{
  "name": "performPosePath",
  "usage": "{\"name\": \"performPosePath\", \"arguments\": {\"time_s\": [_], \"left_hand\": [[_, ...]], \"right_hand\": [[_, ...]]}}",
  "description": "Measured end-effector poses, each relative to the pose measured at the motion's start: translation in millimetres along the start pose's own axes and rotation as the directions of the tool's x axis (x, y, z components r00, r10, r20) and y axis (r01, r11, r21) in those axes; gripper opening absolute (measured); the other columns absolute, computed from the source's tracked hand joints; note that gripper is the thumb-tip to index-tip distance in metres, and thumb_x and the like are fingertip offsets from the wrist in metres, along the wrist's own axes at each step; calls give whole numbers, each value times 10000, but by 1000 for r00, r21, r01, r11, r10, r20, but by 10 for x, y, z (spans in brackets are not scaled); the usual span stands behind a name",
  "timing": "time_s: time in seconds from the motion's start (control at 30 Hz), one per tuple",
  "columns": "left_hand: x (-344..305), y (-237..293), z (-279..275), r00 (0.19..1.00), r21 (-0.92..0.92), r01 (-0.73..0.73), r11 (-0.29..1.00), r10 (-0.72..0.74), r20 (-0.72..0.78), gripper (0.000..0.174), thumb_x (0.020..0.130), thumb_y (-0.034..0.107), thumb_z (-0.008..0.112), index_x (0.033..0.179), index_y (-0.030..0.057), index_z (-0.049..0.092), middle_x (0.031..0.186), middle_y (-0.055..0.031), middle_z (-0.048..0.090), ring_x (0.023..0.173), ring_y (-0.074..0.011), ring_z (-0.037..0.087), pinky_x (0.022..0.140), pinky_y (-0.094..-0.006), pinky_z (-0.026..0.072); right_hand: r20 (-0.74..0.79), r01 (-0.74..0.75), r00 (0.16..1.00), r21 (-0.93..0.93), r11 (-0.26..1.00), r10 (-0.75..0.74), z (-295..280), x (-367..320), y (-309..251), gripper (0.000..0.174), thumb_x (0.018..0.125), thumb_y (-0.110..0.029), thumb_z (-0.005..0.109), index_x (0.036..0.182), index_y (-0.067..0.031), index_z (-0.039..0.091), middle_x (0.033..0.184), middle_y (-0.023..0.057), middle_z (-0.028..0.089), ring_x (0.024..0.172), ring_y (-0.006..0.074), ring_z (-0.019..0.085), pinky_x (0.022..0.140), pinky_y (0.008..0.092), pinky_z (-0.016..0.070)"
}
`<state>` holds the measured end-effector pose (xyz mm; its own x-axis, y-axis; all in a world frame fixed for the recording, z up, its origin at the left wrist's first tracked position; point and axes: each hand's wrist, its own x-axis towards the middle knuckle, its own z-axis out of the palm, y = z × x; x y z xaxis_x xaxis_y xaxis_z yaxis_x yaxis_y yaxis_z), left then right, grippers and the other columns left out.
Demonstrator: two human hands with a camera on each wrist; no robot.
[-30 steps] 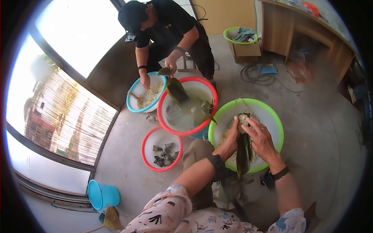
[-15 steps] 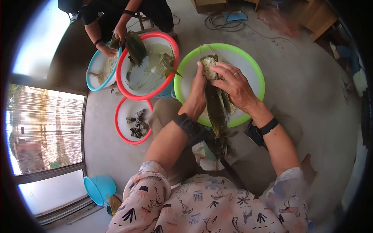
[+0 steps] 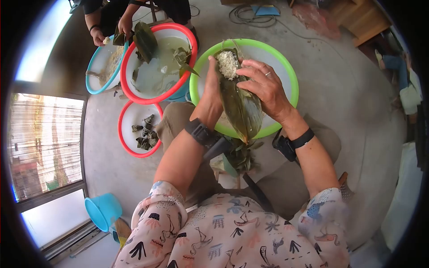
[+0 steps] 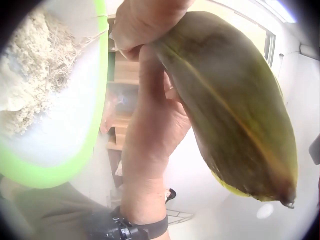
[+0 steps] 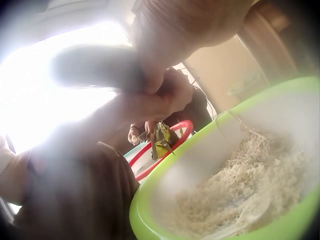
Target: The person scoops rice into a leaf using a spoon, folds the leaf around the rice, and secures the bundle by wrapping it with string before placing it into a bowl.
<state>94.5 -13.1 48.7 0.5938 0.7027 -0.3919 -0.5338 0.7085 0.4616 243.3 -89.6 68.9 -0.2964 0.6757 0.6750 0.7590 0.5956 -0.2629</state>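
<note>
My left hand (image 3: 209, 91) grips a long green leaf (image 3: 241, 109) from its left side, thumb up along the edge. A mound of white rice (image 3: 228, 64) sits in the leaf's folded upper end, and the leaf's tail hangs towards me. On the other side, my right hand (image 3: 270, 91) pinches the leaf's edge with bent fingers just below the rice. Both hands are over a green-rimmed basin (image 3: 294, 89). Loose rice (image 5: 240, 185), a bundle of pale strings (image 5: 257, 145) and a white scoop (image 5: 250, 220) lie in it, in the right wrist view.
Left of the green basin stands a red-rimmed basin (image 3: 194, 49) of cloudy water with soaking leaves. A smaller red basin (image 3: 140, 155) holds several wrapped rice dumplings (image 3: 147, 127). Another person's hand (image 3: 126, 26) holds a leaf by a blue-rimmed basin (image 3: 89, 85). A blue bucket (image 3: 103, 212) stands lower left.
The head view has tilted down. My right fingers have come off the top of the rice to the leaf's right edge, and the leaf's tail has spread wider. My left hand keeps its grip.
</note>
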Motion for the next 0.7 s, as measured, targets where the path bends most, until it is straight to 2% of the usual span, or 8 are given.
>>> {"name": "performPosePath", "arguments": {"time_s": [0.27, 0.37, 0.43, 0.5, 0.57, 0.63, 0.67, 0.7], "left_hand": [[117, 32, -101, 999, -38, -32, 999, 33, 32, 661, 990, 585, 248, 1109, 23, 575, 983, -120, 634, 914, -246, 620, 822, -379, 520], [148, 40, -96, 999, -68, -39, 997, 41, 26, 606, 999, 555, 283, 1054, 28, 578, 915, -113, 629, 838, -233, 621, 771, -363, 532], [139, 43, -90, 999, -96, 11, 995, -7, 46, 555, 1001, 530, 329, 1013, 33, 574, 849, -100, 614, 778, -217, 611, 723, -357, 541], [140, 27, -97, 998, -120, 27, 992, -20, 57, 535, 1000, 521, 349, 1003, 35, 573, 836, -95, 605, 766, -212, 608, 710, -353, 543], [179, 14, -140, 997, -144, 45, 989, -35, 73, 516, 999, 512, 369, 993, 38, 572, 822, -91, 597, 755, -206, 604, 697, -349, 545], [211, 25, -207, 964, -165, 133, 977, -89, 249, 505, 973, 537, 416, 1062, 64, 569, 954, -82, 623, 904, -228, 614, 840, -391, 520], [233, -12, -222, 963, -168, 136, 976, -91, 252, 505, 973, 537, 416, 1062, 64, 569, 954, -82, 623, 904, -228, 614, 840, -391, 520], [211, -37, -154, 983, -165, 60, 985, -29, 181, 493, 975, 516, 427, 1084, 55, 565, 982, -89, 618, 933, -237, 608, 874, -403, 505]], "right_hand": [[-7, 1, 1000, 50, 999, 0, -18, 4, -3, 124, 697, -84, 648, 820, -70, 648, 1041, 38, 647, 1133, 277, 558, 951, 428, 454], [-13, 1, 1000, 63, 998, 0, -5, -16, 27, 127, 700, -83, 655, 826, -71, 650, 1029, 44, 650, 1126, 280, 563, 945, 422, 456], [-14, -7, 1000, 77, 997, 8, 17, -28, 19, 125, 708, -79, 656, 832, -72, 651, 1022, 48, 652, 1123, 281, 564, 944, 416, 456], [-66, -103, 990, 244, 964, 123, 56, -13, -11, 136, 717, -51, 662, 852, -59, 651, 1010, 52, 655, 1109, 290, 568, 936, 406, 457], [-64, -135, 986, 261, 956, 156, 84, -24, 12, 145, 725, -37, 664, 869, -49, 649, 1014, 53, 650, 1090, 289, 573, 926, 395, 461], [-59, -172, 979, 279, 945, 195, 115, -58, 12, 154, 733, -23, 666, 885, -39, 648, 1018, 54, 645, 1071, 288, 578, 917, 384, 464], [-62, -238, 959, 356, 904, 277, 132, -63, 8, 159, 746, -18, 667, 902, -37, 644, 1024, 58, 638, 1056, 282, 583, 910, 374, 466], [-59, -298, 933, 431, 852, 356, 145, -58, 2, 164, 758, -13, 669, 918, -35, 640, 1030, 62, 631, 1041, 275, 587, 904, 365, 468]]}}
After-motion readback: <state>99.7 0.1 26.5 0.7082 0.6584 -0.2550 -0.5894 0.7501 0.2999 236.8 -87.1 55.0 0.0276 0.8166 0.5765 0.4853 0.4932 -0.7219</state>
